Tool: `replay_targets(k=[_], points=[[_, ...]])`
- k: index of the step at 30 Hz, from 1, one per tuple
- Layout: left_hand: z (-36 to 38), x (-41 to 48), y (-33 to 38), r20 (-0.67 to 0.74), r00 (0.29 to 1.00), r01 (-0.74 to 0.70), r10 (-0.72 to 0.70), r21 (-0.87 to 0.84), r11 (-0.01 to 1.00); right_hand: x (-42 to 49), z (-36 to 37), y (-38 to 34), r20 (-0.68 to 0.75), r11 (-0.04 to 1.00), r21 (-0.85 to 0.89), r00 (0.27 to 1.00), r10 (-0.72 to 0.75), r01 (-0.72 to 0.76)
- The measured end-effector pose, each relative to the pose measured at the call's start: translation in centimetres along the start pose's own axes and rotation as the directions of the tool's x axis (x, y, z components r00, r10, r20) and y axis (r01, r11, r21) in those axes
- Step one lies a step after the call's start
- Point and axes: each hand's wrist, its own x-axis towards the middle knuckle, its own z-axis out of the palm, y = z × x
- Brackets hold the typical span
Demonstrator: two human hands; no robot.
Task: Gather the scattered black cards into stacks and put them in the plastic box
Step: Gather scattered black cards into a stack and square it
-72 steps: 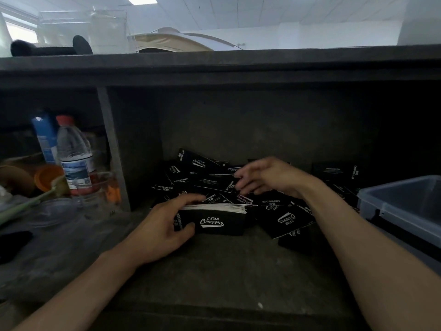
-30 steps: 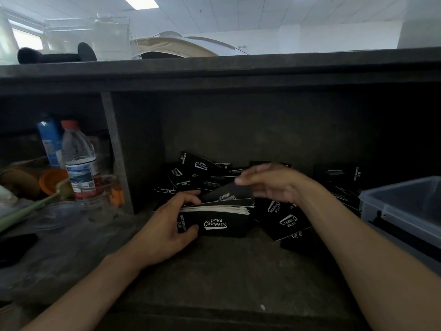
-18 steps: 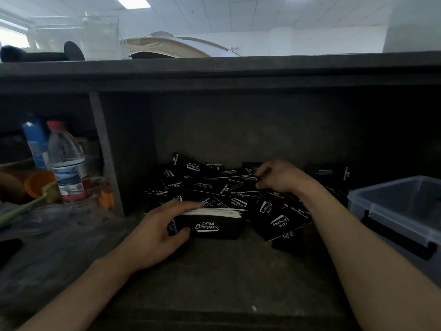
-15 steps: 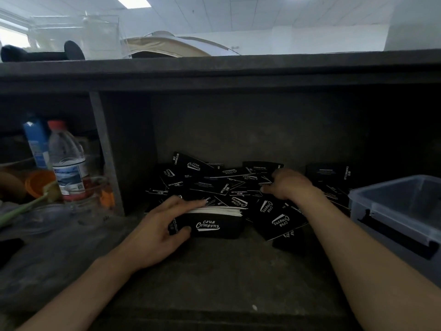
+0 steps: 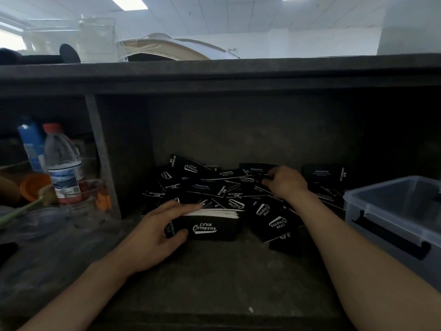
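A heap of loose black cards point(image 5: 210, 187) with white "Club Camping" print lies at the back of a dark shelf bay. In front of it stands a squared-up stack of cards point(image 5: 212, 225) on its long edge. My left hand point(image 5: 155, 235) clasps that stack, fingers over its top and thumb on its front face. My right hand point(image 5: 285, 182) reaches into the heap farther back, fingers curled on a loose card there. The translucent plastic box point(image 5: 391, 211) sits open at the right, apart from both hands.
A shelf divider post point(image 5: 102, 158) bounds the bay on the left. Beyond it stand a water bottle point(image 5: 63, 168), a blue carton point(image 5: 31, 144), an orange cup point(image 5: 33, 186) and clear containers. The shelf top point(image 5: 214, 72) overhangs the bay.
My right hand laid a card on the stack, then reached back and right into the heap. My left hand has stayed on the stack.
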Motion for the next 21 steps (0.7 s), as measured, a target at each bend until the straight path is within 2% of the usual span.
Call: replay_targets(k=[1, 3, 7, 10, 12, 14, 16, 18, 21], points=[[0.0, 0.0, 0.0, -0.001, 1.0, 0.001, -0.001, -0.001, 1.0, 0.0, -0.1, 0.2, 0.042, 0.997, -0.053, 0.998, 0.055, -0.053], [0.0, 0.0, 0.0, -0.001, 1.0, 0.004, -0.004, -0.01, 1.0, 0.0, -0.1, 0.3, 0.098, 0.994, -0.09, 0.992, 0.078, -0.069], [0.0, 0.1, 0.2, -0.007, 1.0, -0.02, 0.02, -0.008, 1.0, 0.1, 0.2, -0.1, 0.047, 0.996, 0.086, 0.999, -0.012, 0.008], [0.0, 0.1, 0.5, -0.023, 0.999, -0.024, 0.024, -0.02, 1.0, -0.1, 0.6, -0.3, 0.059, 0.999, -0.028, 0.997, -0.044, 0.046], [0.0, 0.1, 0.5, -0.023, 0.999, -0.023, 0.023, -0.023, 0.999, -0.1, 0.7, -0.1, 0.119, 0.995, -0.046, 0.989, -0.083, 0.089], [0.0, 0.1, 0.5, -0.022, 0.999, -0.023, 0.023, -0.027, 0.999, 0.0, 0.6, 0.3, 0.146, 0.988, 0.023, 0.977, -0.153, 0.151], [0.0, 0.1, 0.5, -0.022, 1.0, -0.017, 0.017, -0.022, 1.0, -0.2, 0.6, 0.2, 0.165, 0.968, 0.163, 0.962, -0.216, 0.189], [0.1, 0.1, 0.5, -0.034, 0.999, -0.02, 0.02, -0.003, 1.0, -0.3, 0.6, -0.4, 0.101, 0.934, 0.228, 0.947, -0.303, 0.275], [0.1, 0.2, 0.5, -0.037, 0.999, -0.021, 0.021, 0.006, 1.0, -0.6, 0.1, -2.0, -0.134, 0.833, 0.277, 0.877, -0.461, 0.479]])
